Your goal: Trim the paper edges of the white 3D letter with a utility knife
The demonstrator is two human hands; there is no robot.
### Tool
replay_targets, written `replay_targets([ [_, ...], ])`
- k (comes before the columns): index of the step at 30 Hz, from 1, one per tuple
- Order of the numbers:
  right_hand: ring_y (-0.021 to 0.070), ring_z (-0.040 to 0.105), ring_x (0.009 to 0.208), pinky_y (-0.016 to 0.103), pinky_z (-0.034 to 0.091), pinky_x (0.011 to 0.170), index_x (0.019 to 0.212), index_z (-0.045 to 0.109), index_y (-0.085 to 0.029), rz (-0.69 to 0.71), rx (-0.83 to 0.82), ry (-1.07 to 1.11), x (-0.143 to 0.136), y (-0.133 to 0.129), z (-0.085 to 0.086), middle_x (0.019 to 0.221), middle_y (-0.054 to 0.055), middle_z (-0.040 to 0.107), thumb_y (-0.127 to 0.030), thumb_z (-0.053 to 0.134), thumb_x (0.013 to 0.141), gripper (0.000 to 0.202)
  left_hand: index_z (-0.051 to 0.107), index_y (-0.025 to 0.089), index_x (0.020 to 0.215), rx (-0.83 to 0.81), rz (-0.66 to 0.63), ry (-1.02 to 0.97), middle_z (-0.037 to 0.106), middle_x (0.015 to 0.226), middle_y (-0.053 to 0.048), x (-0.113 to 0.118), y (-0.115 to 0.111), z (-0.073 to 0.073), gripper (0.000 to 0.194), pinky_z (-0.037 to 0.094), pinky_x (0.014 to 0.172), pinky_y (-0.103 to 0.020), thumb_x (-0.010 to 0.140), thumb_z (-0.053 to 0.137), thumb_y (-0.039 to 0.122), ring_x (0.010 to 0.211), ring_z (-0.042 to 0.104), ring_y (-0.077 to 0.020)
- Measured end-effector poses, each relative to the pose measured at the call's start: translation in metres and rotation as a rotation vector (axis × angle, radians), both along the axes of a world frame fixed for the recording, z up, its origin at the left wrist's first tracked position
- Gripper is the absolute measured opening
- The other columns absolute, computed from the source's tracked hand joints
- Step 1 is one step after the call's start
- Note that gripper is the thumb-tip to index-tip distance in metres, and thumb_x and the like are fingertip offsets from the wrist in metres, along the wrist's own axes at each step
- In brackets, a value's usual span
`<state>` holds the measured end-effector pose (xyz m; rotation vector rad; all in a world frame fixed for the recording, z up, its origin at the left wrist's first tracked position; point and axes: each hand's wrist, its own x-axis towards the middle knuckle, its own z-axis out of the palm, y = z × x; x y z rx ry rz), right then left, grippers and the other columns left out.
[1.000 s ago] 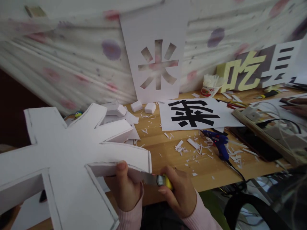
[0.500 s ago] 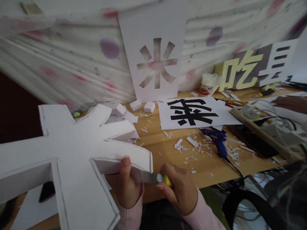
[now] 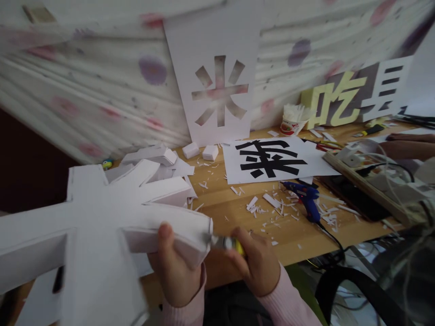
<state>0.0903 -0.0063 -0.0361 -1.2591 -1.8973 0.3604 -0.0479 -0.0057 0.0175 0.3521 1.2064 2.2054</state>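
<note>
Paper scraps are littering the wooden counter near a blue glue gun. Above its near edge, the left hand is gripping the white foam character, its grip closed on one arm. The right hand is wrapping shut around a yellow utility knife, whose blade is touching that arm's tip.

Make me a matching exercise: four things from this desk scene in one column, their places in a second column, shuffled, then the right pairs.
Things:
1. white cut-out character
2. yellow-handled knife
3. blue glue gun
4. paper cup

Places:
A. in the right hand
B. at the wall, beside the yellow letter block
C. lying on the table among scraps
D. gripped by the left hand

Pairs: 1-D, 2-A, 3-C, 4-B
</note>
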Motion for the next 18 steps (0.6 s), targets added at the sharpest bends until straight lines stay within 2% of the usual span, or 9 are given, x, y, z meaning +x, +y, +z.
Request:
replay_targets([
  [3,0.0148,0.051,0.041,0.025,0.033,0.045,0.079,0.056,-0.022,-0.08,-0.052,0.09,0.018,0.005,-0.011,0.047,-0.004,0.05,-0.054,0.031,0.101,0.046,0.069,0.026,0.11,0.038,0.035,0.052,0.073,0.108,0.003,-0.006,-0.001,0.01,0.03,0.055,0.089,-0.029,0.087,0.058,0.041,0.111,0.064,-0.0218],
  [6,0.0149,0.052,0.043,0.025,0.036,0.046,0.08,0.054,-0.022,-0.074,-0.055,0.135,0.026,0.0,-0.009,0.049,-0.004,0.051,-0.05,0.029,0.103,0.043,0.068,0.026,0.113,0.029,0.052,0.099,0.073,0.111,0.004,-0.006,0.003,0.011,0.031,0.052,0.093,-0.028,0.086,0.059,0.04,0.113,0.063,-0.0206],
  [10,0.0149,0.053,0.046,0.026,0.035,0.046,0.081,0.055,-0.023,0.074,-0.034,0.133,0.009,-0.017,0.007,0.055,-0.002,0.055,-0.06,0.029,0.099,0.049,0.062,0.024,0.122,-0.022,-0.028,0.082,0.072,0.115,0.0,0.0,0.008,0.004,0.043,0.054,0.087,-0.032,0.088,0.052,0.049,0.11,0.065,-0.0232],
  [13,0.0155,0.054,0.049,0.027,0.031,0.047,0.079,0.052,-0.023,0.18,-0.04,0.101,-0.009,-0.023,0.015,0.058,0.0,0.057,-0.064,0.026,0.098,0.052,0.06,0.025,0.124,-0.088,-0.131,0.04,0.074,0.104,-0.001,0.004,0.006,0.001,0.048,0.057,0.073,-0.035,0.088,0.049,0.054,0.091,0.069,-0.0243],
  [16,0.0161,0.055,0.049,0.028,0.028,0.047,0.078,0.051,-0.023,0.166,-0.044,0.067,-0.019,-0.022,0.016,0.057,0.0,0.059,-0.065,0.026,0.098,0.052,0.061,0.027,0.122,-0.124,-0.144,-0.011,0.075,0.091,0.002,0.005,0.003,-0.001,0.046,0.055,0.063,-0.035,0.087,0.05,0.056,0.071,0.068,-0.0218],
  [18,0.0167,0.056,0.049,0.028,0.027,0.047,0.078,0.052,-0.023,0.147,-0.022,0.056,-0.022,-0.021,0.016,0.057,0.001,0.06,-0.065,0.024,0.099,0.054,0.061,0.029,0.122,-0.105,-0.136,-0.018,0.075,0.092,0.003,0.006,0.001,-0.002,0.046,0.054,0.062,-0.034,0.087,0.049,0.056,0.071,0.068,-0.0217],
])
